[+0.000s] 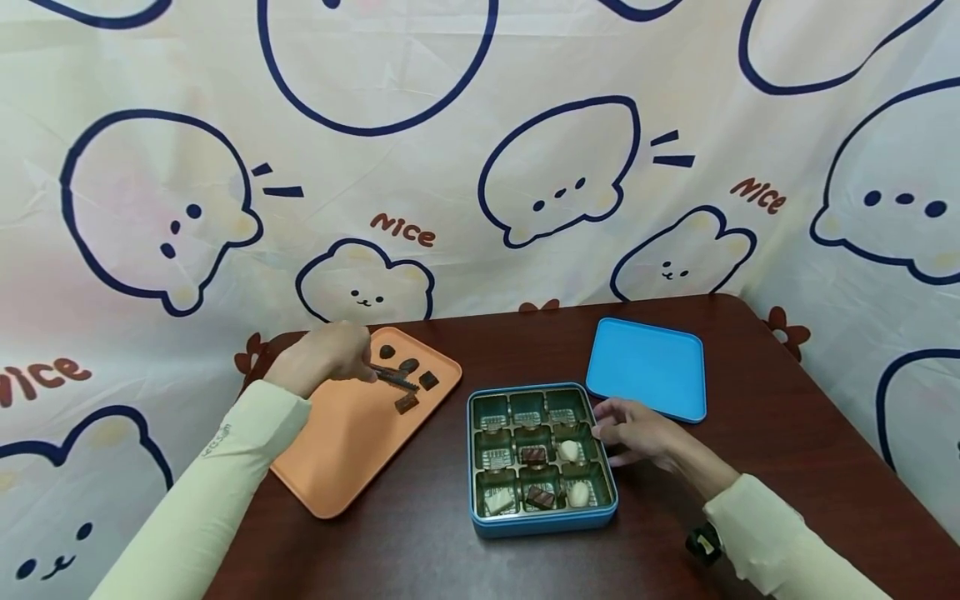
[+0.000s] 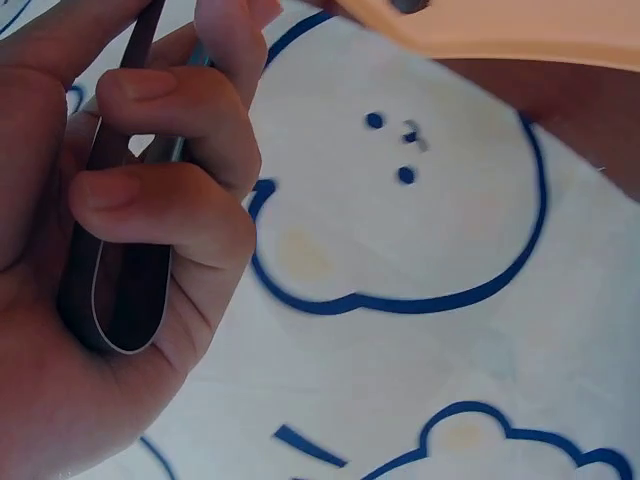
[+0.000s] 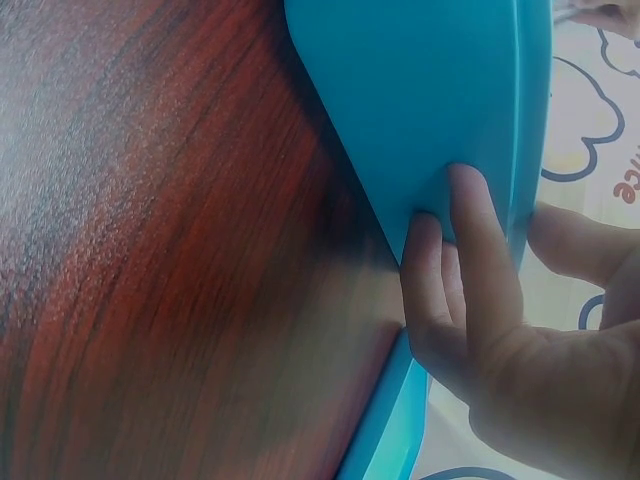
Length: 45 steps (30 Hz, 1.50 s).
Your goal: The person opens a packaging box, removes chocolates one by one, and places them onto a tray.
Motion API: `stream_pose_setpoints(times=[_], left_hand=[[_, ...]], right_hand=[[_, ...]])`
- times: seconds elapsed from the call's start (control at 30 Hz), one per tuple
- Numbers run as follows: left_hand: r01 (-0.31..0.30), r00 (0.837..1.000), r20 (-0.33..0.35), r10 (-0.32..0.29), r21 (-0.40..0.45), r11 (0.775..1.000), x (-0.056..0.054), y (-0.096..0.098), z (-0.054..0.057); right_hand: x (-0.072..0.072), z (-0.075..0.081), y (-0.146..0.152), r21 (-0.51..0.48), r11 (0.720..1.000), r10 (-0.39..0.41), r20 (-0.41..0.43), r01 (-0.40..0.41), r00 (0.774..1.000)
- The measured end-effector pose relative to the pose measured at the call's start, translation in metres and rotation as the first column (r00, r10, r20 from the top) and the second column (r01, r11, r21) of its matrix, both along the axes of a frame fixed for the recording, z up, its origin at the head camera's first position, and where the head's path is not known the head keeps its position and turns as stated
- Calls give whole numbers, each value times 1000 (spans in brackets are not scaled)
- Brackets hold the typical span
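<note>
My left hand (image 1: 330, 357) grips a pair of dark metal tongs (image 2: 130, 290), fingers curled round the bent end. Their tips point down over the orange tray (image 1: 337, 450), among several dark chocolates (image 1: 407, 403) in its far right part. My right hand (image 1: 637, 433) is at the right side of a blue tin (image 1: 543, 525). In the right wrist view, its extended fingers touch the outer wall and the thumb lies at the rim. The tin's gold divided insert holds white chocolates (image 1: 580, 493) and dark striped chocolates (image 1: 534, 454) in its front and middle rows.
A blue lid (image 1: 648, 367) lies behind and right of the tin, close to my right hand. The dark wooden table (image 1: 405, 533) ends at the back against a printed cloth (image 1: 450, 167). A black device (image 1: 703, 544) is strapped at my right wrist.
</note>
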<state>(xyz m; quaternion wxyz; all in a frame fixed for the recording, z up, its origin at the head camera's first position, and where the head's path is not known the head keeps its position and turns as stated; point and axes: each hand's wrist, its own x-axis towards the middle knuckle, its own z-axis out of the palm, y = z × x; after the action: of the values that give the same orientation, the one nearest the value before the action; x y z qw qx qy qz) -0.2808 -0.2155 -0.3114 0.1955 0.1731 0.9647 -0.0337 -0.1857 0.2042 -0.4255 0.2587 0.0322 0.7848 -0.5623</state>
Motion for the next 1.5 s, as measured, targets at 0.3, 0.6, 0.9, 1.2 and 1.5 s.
stream_pose_setpoints(times=[0.3, 0.6, 0.9, 1.2, 1.5], left_hand=[[242, 966, -133, -220, 173, 955, 18, 40, 7], [389, 921, -92, -378, 226, 893, 46, 88, 2], [419, 908, -108, -406, 181, 890, 58, 110, -16], [456, 888, -118, -445, 96, 885, 60, 125, -27], [510, 850, -162, -501, 14, 860, 63, 138, -31]], right_hand=[[0, -1, 0, 1, 1000, 2, -1, -2, 1000], [-1, -1, 0, 1, 1000, -5, 4, 5, 1000], [-1, -2, 1, 7, 1000, -8, 1, 8, 1000], [-1, -4, 0, 4, 1000, -15, -1, 15, 1000], [-1, -3, 0, 2, 1000, -11, -2, 11, 1000]])
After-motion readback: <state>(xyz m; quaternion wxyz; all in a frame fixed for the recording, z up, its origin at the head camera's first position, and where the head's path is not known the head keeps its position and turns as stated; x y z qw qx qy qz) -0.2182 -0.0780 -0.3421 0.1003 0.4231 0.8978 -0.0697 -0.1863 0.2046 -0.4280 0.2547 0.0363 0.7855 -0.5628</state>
